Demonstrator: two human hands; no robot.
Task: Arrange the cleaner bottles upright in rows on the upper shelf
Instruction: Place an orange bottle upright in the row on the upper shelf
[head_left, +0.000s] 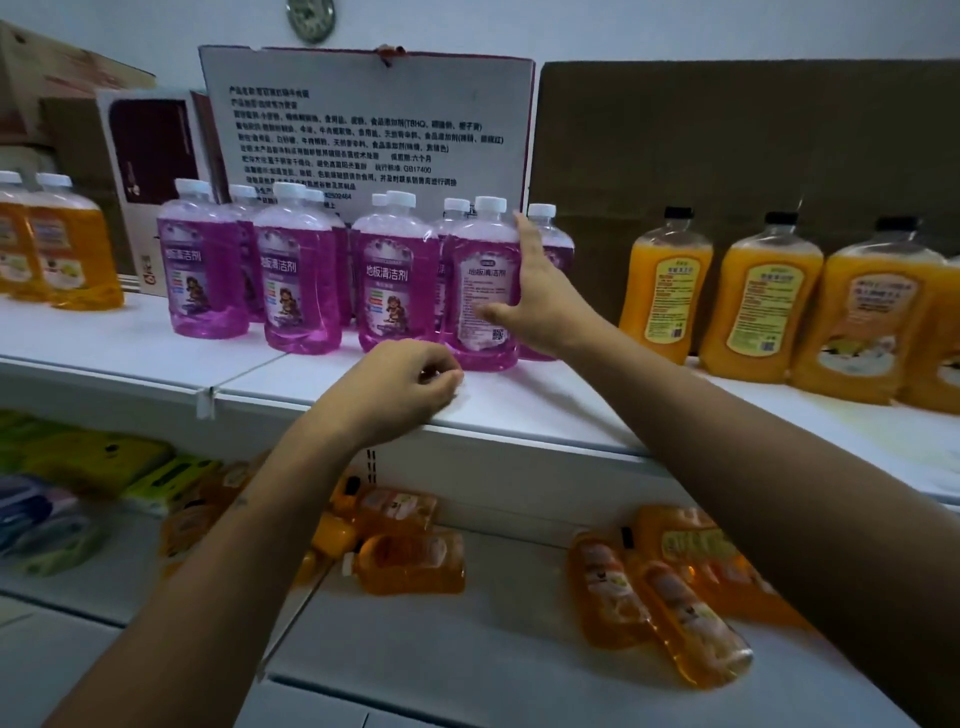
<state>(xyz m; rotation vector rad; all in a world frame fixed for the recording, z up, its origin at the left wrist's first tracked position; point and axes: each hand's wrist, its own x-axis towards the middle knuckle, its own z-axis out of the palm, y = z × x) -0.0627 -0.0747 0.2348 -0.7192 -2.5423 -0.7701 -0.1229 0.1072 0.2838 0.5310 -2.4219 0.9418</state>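
Purple cleaner fills the bottle (484, 291) under your right hand (540, 291), the rightmost of the near row on the upper shelf (519, 410). It stands upright, long axis vertical, white cap up, with its back label turned toward you, while the three purple bottles to its left (298, 275) show their front labels. Your right hand is spread wide: the fingers lie flat against the bottle's right shoulder and the thumb reaches across the lower label, so it is pressing or steadying rather than closed around the bottle. The bottle sits directly left of that palm, touching it, so your right hand is plainly the nearer one for any turn or nudge.

Your left hand (400, 387) rests on the shelf's near edge, just in front of the purple row, fingers curled loosely inward with nothing visibly in them.

A second row of purple bottles stands close behind the first. Far to the right stands a group of orange bottles (758, 301), also upright, and more orange ones stand at the far left. On the lower shelf (467, 649) several orange bottles (670, 613) lie on their sides. I judge the next move is to twist this bottle about its upright axis until the front label faces out; keep the base flat, because its neighbours are touching.
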